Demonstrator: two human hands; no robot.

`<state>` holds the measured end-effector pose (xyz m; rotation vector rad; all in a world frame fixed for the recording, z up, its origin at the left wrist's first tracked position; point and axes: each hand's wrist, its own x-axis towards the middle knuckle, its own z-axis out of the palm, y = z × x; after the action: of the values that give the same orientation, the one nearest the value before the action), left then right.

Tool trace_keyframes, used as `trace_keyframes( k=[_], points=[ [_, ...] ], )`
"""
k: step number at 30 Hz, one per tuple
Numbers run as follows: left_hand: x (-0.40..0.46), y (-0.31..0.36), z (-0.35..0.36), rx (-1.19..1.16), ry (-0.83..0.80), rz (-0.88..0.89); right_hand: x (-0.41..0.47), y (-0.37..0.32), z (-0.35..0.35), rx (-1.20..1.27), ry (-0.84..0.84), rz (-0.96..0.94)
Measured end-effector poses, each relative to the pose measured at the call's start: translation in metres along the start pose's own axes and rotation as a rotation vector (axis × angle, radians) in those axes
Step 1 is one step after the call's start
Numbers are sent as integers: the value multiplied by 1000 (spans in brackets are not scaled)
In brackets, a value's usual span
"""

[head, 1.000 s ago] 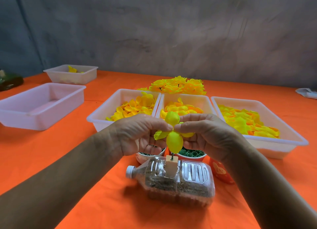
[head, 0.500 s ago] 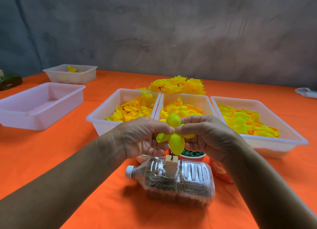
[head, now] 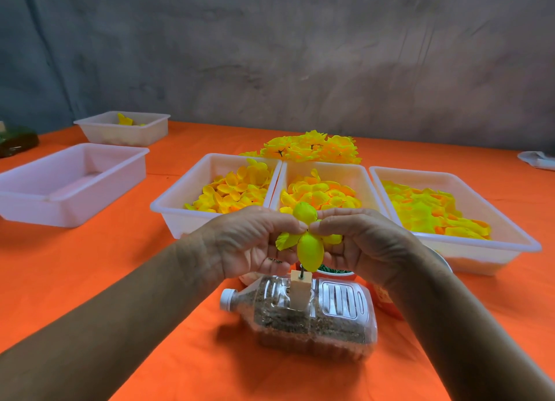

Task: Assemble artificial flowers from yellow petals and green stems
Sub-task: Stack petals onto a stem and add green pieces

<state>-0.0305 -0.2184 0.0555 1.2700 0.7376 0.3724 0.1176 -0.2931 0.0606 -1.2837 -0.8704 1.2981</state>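
On the orange table (head: 90, 280), both hands pinched the yellow petal piece (head: 309, 247) dead centre, left hand (head: 252, 244) and right hand (head: 360, 241) equally close, straight above the upright spike in the wooden block (head: 300, 289).

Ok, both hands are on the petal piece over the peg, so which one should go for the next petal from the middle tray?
Probably the right hand: the middle tray of petals lies just beyond it. The left hand also pinches the petal piece and could steady it above the wooden block in the bottle.
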Motion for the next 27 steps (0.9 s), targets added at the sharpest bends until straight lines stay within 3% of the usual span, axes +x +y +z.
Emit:
trace_keyframes(
  k=[14, 27],
  points=[
    [6, -2, 0, -22, 5, -47, 4, 6, 0, 109, -28, 107],
    [7, -12, -3, 12, 13, -47, 5, 14, -3, 20, -32, 65]
  ],
)
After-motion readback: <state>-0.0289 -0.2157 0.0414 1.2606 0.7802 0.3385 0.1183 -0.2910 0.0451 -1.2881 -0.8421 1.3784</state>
